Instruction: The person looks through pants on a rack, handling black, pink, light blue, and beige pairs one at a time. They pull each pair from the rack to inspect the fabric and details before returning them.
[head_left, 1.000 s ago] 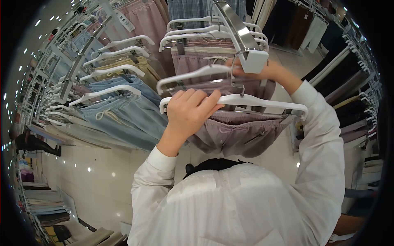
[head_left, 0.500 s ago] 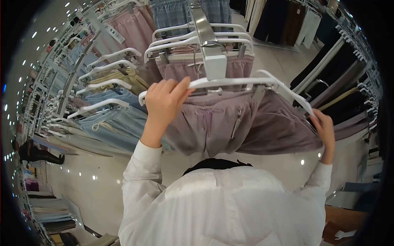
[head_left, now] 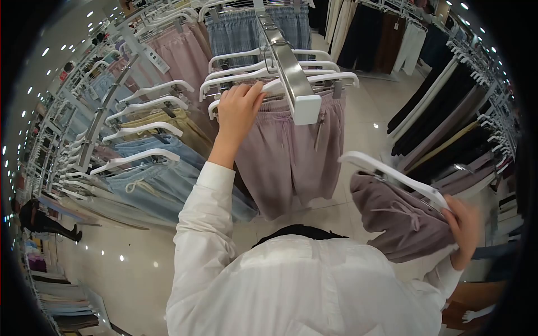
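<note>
My left hand (head_left: 238, 112) is closed over the left side of a white hanger (head_left: 273, 85) on the metal rack arm (head_left: 286, 61). From that hanger hang mauve drawstring pants (head_left: 286, 159), with a tag at their right side. My right hand (head_left: 463, 227), slightly blurred, grips the end of another white hanger (head_left: 392, 175), off the rack and out to my right. Darker mauve pants (head_left: 400, 215) with a tied drawstring are clipped to it, bunched and tilted.
Light blue pants (head_left: 154, 185) and yellow pants (head_left: 188, 129) hang on a rack at left. Blue plaid garments (head_left: 258, 28) are further back. Dark trousers (head_left: 443, 106) line the right rack. A person in black (head_left: 47, 221) is at far left.
My right hand has swung right and toward me, carrying the hanger with darker pants away from the rack. My left hand has pushed its hanger back along the arm.
</note>
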### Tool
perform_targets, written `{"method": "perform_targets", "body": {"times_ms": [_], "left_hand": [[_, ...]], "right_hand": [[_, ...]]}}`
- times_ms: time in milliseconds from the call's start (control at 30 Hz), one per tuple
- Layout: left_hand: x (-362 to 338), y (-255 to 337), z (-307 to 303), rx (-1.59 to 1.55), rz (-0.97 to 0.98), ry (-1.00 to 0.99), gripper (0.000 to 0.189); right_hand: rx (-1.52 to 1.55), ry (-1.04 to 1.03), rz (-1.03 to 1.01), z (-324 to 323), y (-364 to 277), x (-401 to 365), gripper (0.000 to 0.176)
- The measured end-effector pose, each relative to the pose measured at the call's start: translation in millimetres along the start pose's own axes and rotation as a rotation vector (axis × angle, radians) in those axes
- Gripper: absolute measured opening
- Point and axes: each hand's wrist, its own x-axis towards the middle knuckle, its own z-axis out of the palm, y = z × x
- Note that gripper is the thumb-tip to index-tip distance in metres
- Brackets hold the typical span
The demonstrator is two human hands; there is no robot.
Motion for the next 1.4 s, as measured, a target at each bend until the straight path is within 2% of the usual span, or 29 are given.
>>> {"method": "perform_targets", "body": {"times_ms": [67,233,300,333,400,433,500,567,600,633,733,833,867,1033,1133,1200,1233,1300,1367,1400], "left_hand": [[-2,-2,0,-0.003,0.038,0.050,0.029],[-20,0,-32,0.094,0.068,0.140,0.039],[-36,-3,-51,-0.263,-0.115,0.182,0.044],[-42,-1,-67,-0.685,-0.296,0.073,0.042],[-61,0,-92,-1.770,-0.630,-0.191,0.052],[-64,8,-115,-1.833,-0.597,-0.343,0.065],[-74,1,-138,-1.567,-0.254,-0.426,0.055],[-73,-3,-160,-1.435,-0.299,-0.408,0.048],[-74,-5,-167,-1.321,-0.320,-0.401,0.042],[-73,-5,-168,-1.270,-0.439,-0.313,0.028],[-60,-13,-156,-1.326,-0.641,-0.273,0.020],[-48,-15,-144,-1.310,-0.667,-0.304,0.019],[-44,-18,-141,-1.246,-0.549,-0.337,0.018],[-38,-30,-106,-1.307,-0.488,-0.393,0.019],[-49,-43,-77,-1.251,-0.547,-0.364,0.018],[-62,-53,-71,-1.046,-0.651,-0.337,0.019],[-65,-50,-69,-1.059,-0.658,-0.362,0.019],[-69,-44,-69,-1.142,-0.642,-0.192,0.021],[-91,-53,-58,-1.188,-0.643,-0.225,0.028],[-100,-50,-52,-1.436,-0.660,-0.153,0.032]], "right_hand": [[-0.039,-0.112,-0.162,3,-19,33,0.024],[0.056,-0.152,-0.477,37,-48,104,0.020],[0.079,-0.163,-0.523,51,-65,131,0.021],[0.144,-0.143,-0.591,59,-73,143,0.022],[0.217,-0.140,-0.663,67,-90,157,0.023],[0.218,-0.152,-0.671,67,-99,163,0.022],[0.237,-0.171,-0.700,70,-112,172,0.021],[0.257,-0.171,-0.757,76,-120,179,0.019],[0.360,-0.194,-0.716,81,-125,183,0.018],[0.373,-0.202,-0.732,86,-126,187,0.018],[0.290,-0.047,-0.702,101,-123,201,0.018],[0.267,-0.062,-0.600,113,-112,202,0.017],[0.263,-0.063,-0.594,115,-109,199,0.017],[0.266,0.010,-0.513,121,-101,180,0.018],[0.143,0.083,-0.494,142,-99,181,0.017],[0.070,0.122,-0.493,149,-99,183,0.017],[0.056,0.145,-0.513,148,-98,186,0.018],[0.043,0.151,-0.511,145,-90,178,0.019],[0.009,0.233,-0.437,140,-80,171,0.025],[0.079,0.206,-0.322,144,-67,164,0.029]]}}
